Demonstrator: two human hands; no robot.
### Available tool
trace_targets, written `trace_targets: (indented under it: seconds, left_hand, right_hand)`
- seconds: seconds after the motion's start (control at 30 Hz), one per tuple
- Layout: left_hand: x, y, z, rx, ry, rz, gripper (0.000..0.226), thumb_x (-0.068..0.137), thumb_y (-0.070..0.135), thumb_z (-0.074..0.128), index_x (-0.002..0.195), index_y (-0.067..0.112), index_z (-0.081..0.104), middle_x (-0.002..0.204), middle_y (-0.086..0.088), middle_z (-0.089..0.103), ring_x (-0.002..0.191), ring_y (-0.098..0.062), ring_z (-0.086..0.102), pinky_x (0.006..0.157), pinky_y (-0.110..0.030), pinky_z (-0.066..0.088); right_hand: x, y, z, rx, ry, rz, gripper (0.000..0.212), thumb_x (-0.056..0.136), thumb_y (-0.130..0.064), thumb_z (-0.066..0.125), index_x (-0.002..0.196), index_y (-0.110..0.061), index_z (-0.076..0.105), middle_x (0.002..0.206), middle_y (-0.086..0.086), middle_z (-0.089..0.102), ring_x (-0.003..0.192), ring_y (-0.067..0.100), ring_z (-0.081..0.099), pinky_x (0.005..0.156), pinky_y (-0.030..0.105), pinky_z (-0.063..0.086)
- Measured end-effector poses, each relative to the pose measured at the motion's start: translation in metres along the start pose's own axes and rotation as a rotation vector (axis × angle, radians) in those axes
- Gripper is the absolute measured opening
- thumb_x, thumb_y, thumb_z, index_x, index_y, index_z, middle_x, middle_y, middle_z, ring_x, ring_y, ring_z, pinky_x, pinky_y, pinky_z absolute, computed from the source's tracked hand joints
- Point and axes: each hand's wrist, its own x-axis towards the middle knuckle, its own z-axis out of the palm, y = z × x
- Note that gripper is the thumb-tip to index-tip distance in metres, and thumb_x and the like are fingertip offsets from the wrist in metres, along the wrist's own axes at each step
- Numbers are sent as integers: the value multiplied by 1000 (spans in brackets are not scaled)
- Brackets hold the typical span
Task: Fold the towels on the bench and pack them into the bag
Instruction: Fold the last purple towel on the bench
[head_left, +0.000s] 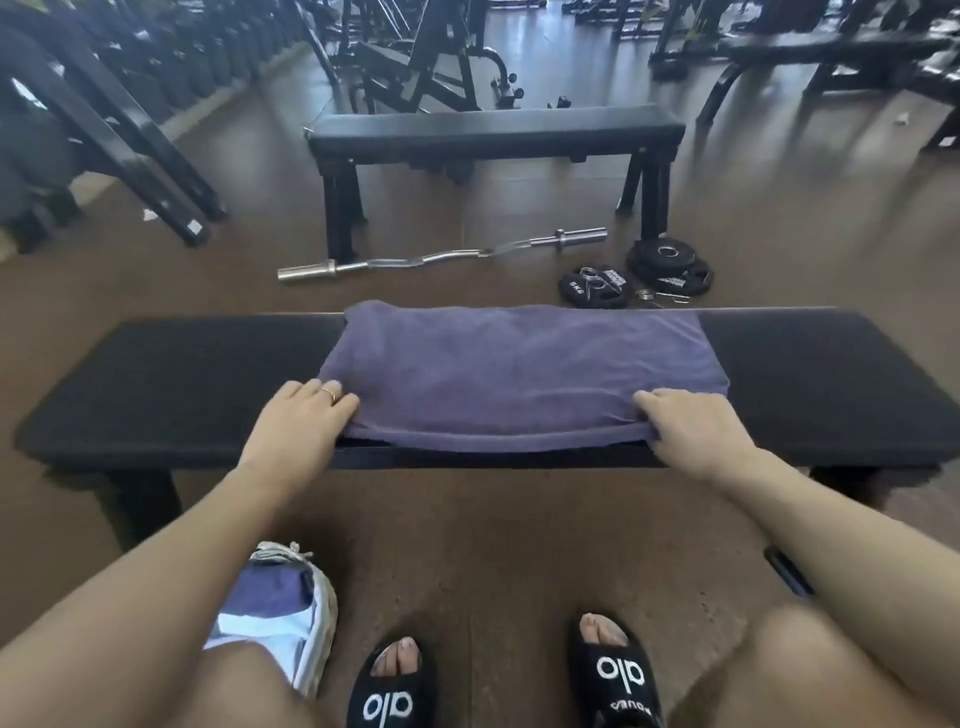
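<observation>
a: status on the towel (519, 371)?

b: purple, spread flat across the middle of the near bench (171, 384). near edge hangs a little over the bench's front edge.

a: hands?

b: left hand (298, 426) on the towel's near left corner, fingers curled onto the cloth, ring on one finger. looks like it grips the corner. right hand (691, 428) on the near right corner, fingers curled over the hem, holding it.

a: bag?

b: bag (306, 613) on the floor, near left, just beside the left leg. open top, pale woven rim. purple cloth and a light blue cloth show inside. can't tell if those are folded towels.

a: anything else in frame?

b: black slides (615, 675) on both feet, white lettering, near centre. second black bench (493, 132) far, parallel to the first. curl bar (441, 254) on the floor between the two benches. weight plates (667, 262) stacked far right of the bar, just beside it. dark racks along the far left, more gym frames at the far right. small dark object on the floor under the right forearm, too blurred to name.
</observation>
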Motion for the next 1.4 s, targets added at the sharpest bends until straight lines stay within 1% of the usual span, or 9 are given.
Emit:
trace_targets:
  seconds: [0.27,0.37,0.53,0.63,0.8,0.9,1.03,1.17,1.4]
  left_hand:
    - [-22,-1,16,-7,-85,-138,38,50,-7,83,72,12,58,68,-10,56,62,-36,58,57,-38,37]
    - [-26,-4,17,-6,-126,-134,40,52,-5,82,71,17,53,60,-3,56,56,-32,61,56,-35,31]
    - [-28,-2,20,-13,-178,-134,43,52,-5,77,75,18,49,55,-2,58,51,-33,60,56,-32,23]
    - [-31,-3,24,-8,-221,-140,42,56,-2,77,80,18,49,57,-3,61,53,-33,62,56,-32,24]
    - [-29,-10,15,32,-327,-195,33,76,11,73,82,23,44,76,0,66,71,-29,66,63,-35,31]
    - [-18,-17,4,21,-308,-312,16,82,9,65,84,19,52,86,-5,66,84,-32,67,67,-37,38]
    - [25,-41,-21,-13,-234,-447,8,87,10,62,89,18,63,93,-8,64,90,-34,65,74,-37,42]
    - [77,-84,-56,-54,-50,-560,14,84,5,63,95,11,69,97,-20,65,93,-43,65,73,-41,44]
    - [130,-139,-114,19,200,-631,16,87,-3,56,100,0,65,96,-31,62,88,-51,63,74,-50,47]
  right_hand:
    - [-7,9,5,89,-83,46,26,80,-18,62,100,-24,46,102,-2,59,91,27,64,61,36,43]
    - [-9,11,6,172,-163,62,34,80,-20,63,109,-25,45,108,-1,59,97,26,63,67,36,45]
    - [-14,6,8,196,-286,100,71,83,-26,65,143,-26,27,126,0,56,112,25,61,84,40,53]
    - [-18,7,8,189,-295,123,66,87,-23,64,141,-30,26,120,0,57,107,23,62,81,37,53]
    - [-23,20,2,126,-195,199,28,85,-18,60,109,-25,45,104,0,61,91,25,62,73,38,52]
    - [-10,28,-8,68,-117,252,10,84,-15,59,93,-18,58,99,5,66,86,27,60,69,35,47]
    - [33,42,-43,67,58,301,17,83,-6,55,96,-10,66,104,15,66,98,37,63,73,38,46]
    - [76,60,-104,98,226,428,27,81,4,51,98,-10,66,104,23,64,93,45,62,74,40,45]
    - [117,76,-180,248,529,553,39,82,6,46,112,-5,68,107,33,63,100,53,60,88,50,51]
